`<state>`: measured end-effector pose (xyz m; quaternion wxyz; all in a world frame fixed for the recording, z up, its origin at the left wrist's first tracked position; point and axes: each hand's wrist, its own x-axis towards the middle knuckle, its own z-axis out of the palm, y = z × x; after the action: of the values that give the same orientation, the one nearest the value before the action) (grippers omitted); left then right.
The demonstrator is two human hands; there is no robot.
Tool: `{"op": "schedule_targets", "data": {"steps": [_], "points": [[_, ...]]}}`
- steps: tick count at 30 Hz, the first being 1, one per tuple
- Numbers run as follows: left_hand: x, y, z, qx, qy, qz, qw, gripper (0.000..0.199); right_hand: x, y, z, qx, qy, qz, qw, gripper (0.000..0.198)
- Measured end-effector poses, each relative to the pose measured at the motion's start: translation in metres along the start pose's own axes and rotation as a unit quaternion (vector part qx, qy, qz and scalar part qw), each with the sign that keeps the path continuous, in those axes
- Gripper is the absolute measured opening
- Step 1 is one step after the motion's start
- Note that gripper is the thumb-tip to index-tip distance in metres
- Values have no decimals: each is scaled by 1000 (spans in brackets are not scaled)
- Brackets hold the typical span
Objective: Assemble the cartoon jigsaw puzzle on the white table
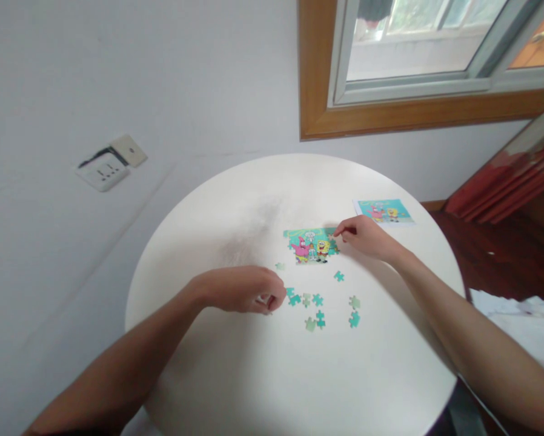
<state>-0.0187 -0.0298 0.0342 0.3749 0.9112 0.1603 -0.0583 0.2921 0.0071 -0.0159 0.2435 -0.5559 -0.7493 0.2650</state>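
Observation:
A partly assembled jigsaw puzzle (306, 247) with cartoon figures lies on the round white table (299, 375). At its upper right edge, my right hand (363, 235) is closed in a pinch, its fingertips on a puzzle piece. My left hand (249, 289) is curled shut below and left of the puzzle, beside the loose pieces. What it holds, if anything, is hidden under the fingers. Several loose teal and pale green pieces lie in front of the puzzle, among them a teal piece (339, 276), a pale green piece (310, 324) and another teal piece (354, 319).
A reference picture card (385, 211) lies at the table's right rear. Behind the table are a white wall (185, 79) with a socket (103, 171) and a wood-framed window (408, 109). A red curtain (512, 178) hangs at the right.

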Motion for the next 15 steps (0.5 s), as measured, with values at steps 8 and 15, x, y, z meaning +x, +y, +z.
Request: {"op": "schedule_targets", "data": {"steps": [8, 15], "points": [[31, -35, 4, -77, 292, -138, 943, 8, 1, 2, 2, -2, -1, 0, 1000, 31], [44, -53, 17, -81, 359, -169, 914, 13, 0, 0, 1, 3, -3, 2, 1000, 32]]}}
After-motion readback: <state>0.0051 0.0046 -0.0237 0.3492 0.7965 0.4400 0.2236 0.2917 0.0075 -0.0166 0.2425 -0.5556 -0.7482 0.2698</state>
